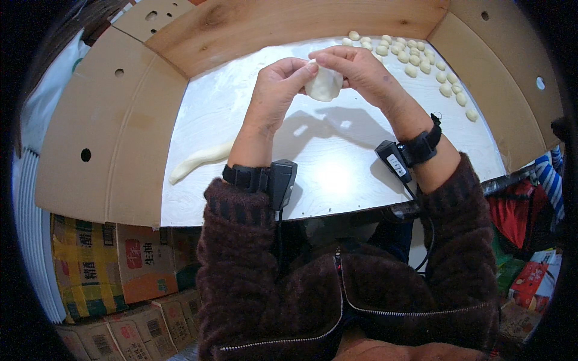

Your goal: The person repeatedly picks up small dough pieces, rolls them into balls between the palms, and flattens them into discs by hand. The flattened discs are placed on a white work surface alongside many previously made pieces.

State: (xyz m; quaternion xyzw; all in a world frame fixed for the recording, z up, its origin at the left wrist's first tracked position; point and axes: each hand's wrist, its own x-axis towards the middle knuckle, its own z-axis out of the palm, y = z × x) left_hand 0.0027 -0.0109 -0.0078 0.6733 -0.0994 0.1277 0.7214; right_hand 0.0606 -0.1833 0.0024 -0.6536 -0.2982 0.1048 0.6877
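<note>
Above the white worktop [208,108], left hand [272,87] and right hand [360,67] are at twelve o'clock; a dough rope [201,161] lies toward eight. Their fingers [334,60] pinch a dough piece [324,85], seemingly mid-shaping; next probably needs gentle, even pressure. Dough balls [415,60] sit toward one.

On the worktable [337,195], a dough rope [198,161] lies to the left, running in under the left forearm [255,141], while a cluster of dough balls [414,60] sits at the far right, trailing along that side toward the near edge. A piece of dough [325,85] is between the left hand [282,84] and the right hand [355,67], above the far half of the tabletop. A wooden board [289,27] stands behind, cardboard panels [108,138] flank both sides, and cardboard boxes [144,265] lie below the table at the left, with packages [536,280] at the lower right.
</note>
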